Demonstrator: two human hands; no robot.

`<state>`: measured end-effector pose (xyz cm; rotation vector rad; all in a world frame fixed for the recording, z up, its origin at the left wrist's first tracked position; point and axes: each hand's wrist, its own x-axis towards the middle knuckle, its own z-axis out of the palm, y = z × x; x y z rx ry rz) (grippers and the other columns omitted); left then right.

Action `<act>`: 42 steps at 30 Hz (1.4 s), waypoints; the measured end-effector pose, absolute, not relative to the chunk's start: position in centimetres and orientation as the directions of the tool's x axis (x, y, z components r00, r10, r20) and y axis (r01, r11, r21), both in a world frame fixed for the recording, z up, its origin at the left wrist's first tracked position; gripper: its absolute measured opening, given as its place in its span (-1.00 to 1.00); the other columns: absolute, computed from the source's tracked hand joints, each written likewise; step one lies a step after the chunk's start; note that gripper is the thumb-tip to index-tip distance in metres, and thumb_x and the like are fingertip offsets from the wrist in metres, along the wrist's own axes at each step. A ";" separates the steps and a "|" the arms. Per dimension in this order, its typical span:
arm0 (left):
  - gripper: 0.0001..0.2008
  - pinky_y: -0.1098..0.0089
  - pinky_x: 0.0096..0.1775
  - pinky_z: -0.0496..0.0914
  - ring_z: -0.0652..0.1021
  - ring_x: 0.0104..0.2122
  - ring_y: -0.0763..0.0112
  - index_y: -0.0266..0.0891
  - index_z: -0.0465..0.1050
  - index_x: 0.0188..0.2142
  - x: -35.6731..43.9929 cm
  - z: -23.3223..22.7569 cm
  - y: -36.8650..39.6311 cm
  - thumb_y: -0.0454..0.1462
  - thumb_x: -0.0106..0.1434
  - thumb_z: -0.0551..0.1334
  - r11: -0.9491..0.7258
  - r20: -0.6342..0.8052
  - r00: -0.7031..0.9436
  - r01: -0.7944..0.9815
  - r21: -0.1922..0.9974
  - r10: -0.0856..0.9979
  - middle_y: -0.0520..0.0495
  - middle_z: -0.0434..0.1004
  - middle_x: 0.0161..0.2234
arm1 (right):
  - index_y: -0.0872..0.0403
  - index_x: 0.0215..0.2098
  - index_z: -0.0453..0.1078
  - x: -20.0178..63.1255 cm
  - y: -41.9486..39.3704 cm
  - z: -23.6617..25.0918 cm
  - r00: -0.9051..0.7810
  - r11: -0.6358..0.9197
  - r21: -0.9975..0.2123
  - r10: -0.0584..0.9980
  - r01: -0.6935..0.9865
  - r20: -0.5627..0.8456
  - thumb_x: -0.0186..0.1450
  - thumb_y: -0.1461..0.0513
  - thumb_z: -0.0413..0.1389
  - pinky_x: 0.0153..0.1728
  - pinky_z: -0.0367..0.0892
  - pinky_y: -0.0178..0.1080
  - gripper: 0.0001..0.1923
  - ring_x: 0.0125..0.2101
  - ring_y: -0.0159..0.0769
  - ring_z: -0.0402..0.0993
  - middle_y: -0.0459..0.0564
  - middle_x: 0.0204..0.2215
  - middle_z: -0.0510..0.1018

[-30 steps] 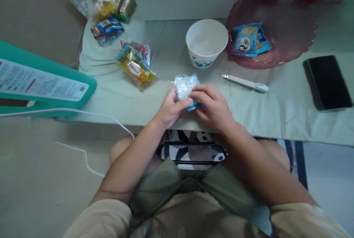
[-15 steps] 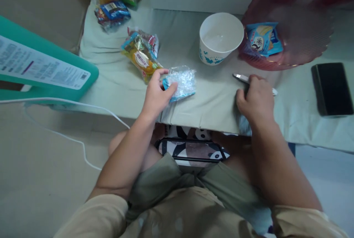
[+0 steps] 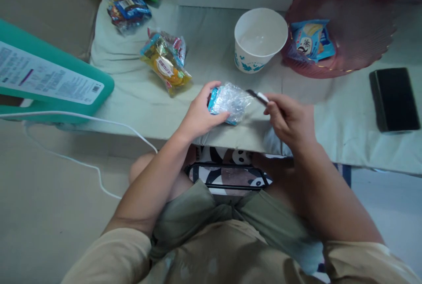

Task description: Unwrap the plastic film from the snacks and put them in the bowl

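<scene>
My left hand (image 3: 204,112) grips a snack packet (image 3: 231,103) by its left end, thumb below and fingers above. The packet has blue edges and a shiny, clear or silvery wrapped face. In my right hand (image 3: 290,119) is a slim utility knife (image 3: 259,96), white with a dark tip. Its tip points left, close to the packet's upper right corner; whether they touch I cannot tell. A white paper cup (image 3: 252,62) with a blue leaf pattern stands beyond my hands. Just left of it lies a yellow snack packet (image 3: 165,66) with a red-and-clear one behind.
A red ribbed plastic bowl (image 3: 362,51) at the back right holds blue snack packets (image 3: 311,42). A black phone-like box (image 3: 394,99) lies at right. More wrapped snacks (image 3: 130,9) sit back left. A green panel with a label (image 3: 59,77) and a white cable (image 3: 99,121) flank the left.
My right hand has lifted the knife off the cloth and moved it left towards the packet. My left hand has shifted right with the packet, tilting it slightly.
</scene>
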<state>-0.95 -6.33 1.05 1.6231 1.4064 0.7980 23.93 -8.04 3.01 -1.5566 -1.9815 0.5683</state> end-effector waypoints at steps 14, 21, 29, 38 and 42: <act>-0.18 0.13 0.19 0.43 0.51 0.18 -0.01 -0.22 0.24 0.35 -0.2 1.0 -6.6 -0.17 0.12 0.39 -0.027 -0.127 0.202 0.622 0.782 0.971 -0.22 0.49 0.22 | -0.02 -0.24 0.67 22.7 -8.6 3.0 -0.220 0.184 -0.491 0.975 0.851 -0.016 0.39 0.09 0.12 -0.37 0.20 -0.21 -0.73 -0.28 -0.18 0.56 0.03 -0.26 0.69; -0.27 0.19 0.07 0.48 0.55 0.05 0.12 -0.10 0.29 0.30 -2.0 0.3 -5.9 -0.13 0.14 0.40 -0.175 0.067 0.189 0.643 0.746 0.980 -0.19 0.47 0.21 | -0.02 -0.27 0.65 27.2 -9.0 3.3 -0.197 0.150 -0.439 0.978 0.886 -0.064 0.35 0.04 0.18 -0.38 0.17 -0.19 -0.74 -0.39 -0.19 0.50 0.04 -0.34 0.68; -0.44 0.04 0.23 0.36 0.46 0.14 0.02 -0.13 0.46 0.00 -0.3 1.0 -7.0 -0.12 0.01 0.50 -0.361 0.246 0.263 0.687 0.631 0.933 -0.20 0.45 0.09 | 0.01 -0.24 0.47 28.0 -7.9 0.8 -0.023 0.067 -0.357 0.992 0.932 0.126 0.30 0.13 0.20 -0.31 0.21 -0.12 -0.87 -0.29 -0.06 0.42 0.11 -0.31 0.52; -0.85 0.29 -0.14 0.53 0.59 -0.22 0.30 -0.14 0.38 -0.39 0.0 1.2 -6.2 -0.15 0.21 0.28 0.121 -0.122 -0.128 -0.020 0.992 0.984 -0.03 0.56 -0.30 | 0.01 0.04 0.40 23.9 -7.7 0.6 -0.337 0.445 -0.595 0.896 0.670 0.290 0.30 0.21 0.09 0.06 0.36 0.09 -0.66 0.03 0.04 0.49 0.16 0.00 0.57; -0.81 0.27 -0.26 0.58 0.65 -0.26 0.23 -0.14 0.38 -0.40 -0.4 1.9 -5.7 -0.11 0.17 0.29 0.357 -0.419 -0.054 -0.432 0.828 0.907 -0.08 0.62 -0.32 | 0.05 0.27 0.28 22.1 -7.2 0.3 -0.449 0.498 -0.697 0.850 0.516 0.275 0.27 0.17 0.12 0.13 0.36 0.09 -0.41 0.14 0.06 0.46 0.21 0.19 0.51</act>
